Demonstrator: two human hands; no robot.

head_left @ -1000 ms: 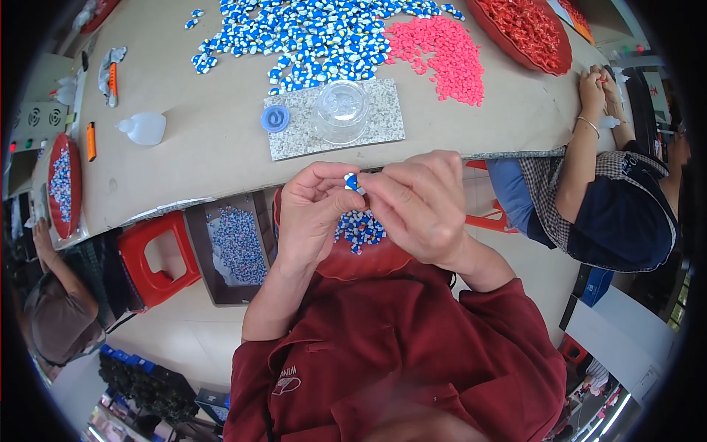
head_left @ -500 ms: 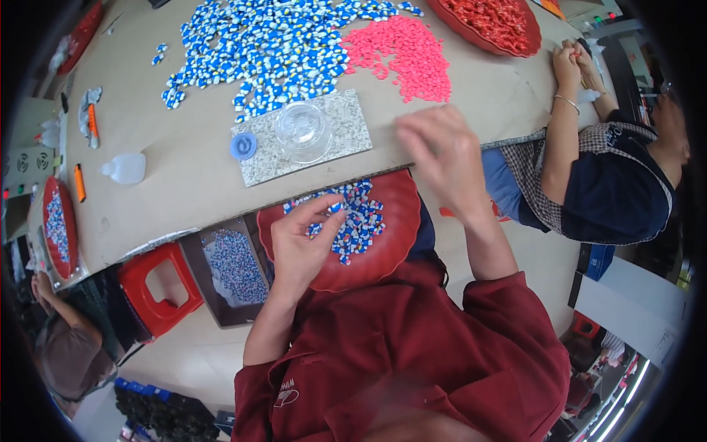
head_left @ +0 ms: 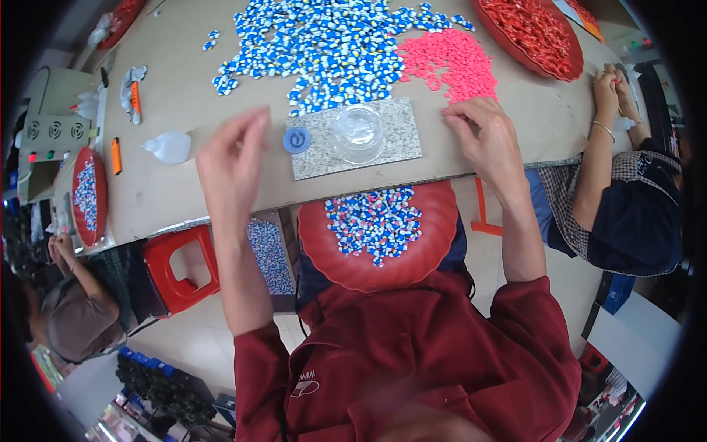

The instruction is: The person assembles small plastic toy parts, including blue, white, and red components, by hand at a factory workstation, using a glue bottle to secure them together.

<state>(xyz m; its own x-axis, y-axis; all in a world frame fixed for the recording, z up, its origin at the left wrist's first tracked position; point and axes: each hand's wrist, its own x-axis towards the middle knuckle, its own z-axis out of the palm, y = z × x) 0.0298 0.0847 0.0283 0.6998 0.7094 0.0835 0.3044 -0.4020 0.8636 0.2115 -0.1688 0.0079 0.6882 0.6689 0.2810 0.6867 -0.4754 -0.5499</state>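
My left hand (head_left: 232, 169) is raised over the table's near edge, left of a small round blue dish (head_left: 297, 141). Its fingers are bent and smeared by motion, so a small piece in them cannot be made out. My right hand (head_left: 492, 144) hovers just in front of a patch of small pink pieces (head_left: 456, 62). Thumb and forefinger come together there, and what they may hold is hidden. Between my hands a clear round dish (head_left: 359, 134) stands on a speckled stone slab (head_left: 313, 163). Behind it spreads a heap of small blue-and-white pieces (head_left: 324, 55).
A red scalloped tray (head_left: 434, 250) of finished-looking pieces rests on my lap. Another red tray (head_left: 571, 66) holds red pieces. A squeeze bottle (head_left: 171, 148), orange lighter (head_left: 116, 156) and orange cutter (head_left: 135, 102) lie left. Co-workers sit either side; a red stool (head_left: 158, 272) stands left.
My left hand has left the lap tray, where it held a blue-and-white piece, and risen left over the table. My right hand has settled near the pink pieces. The view has shifted.
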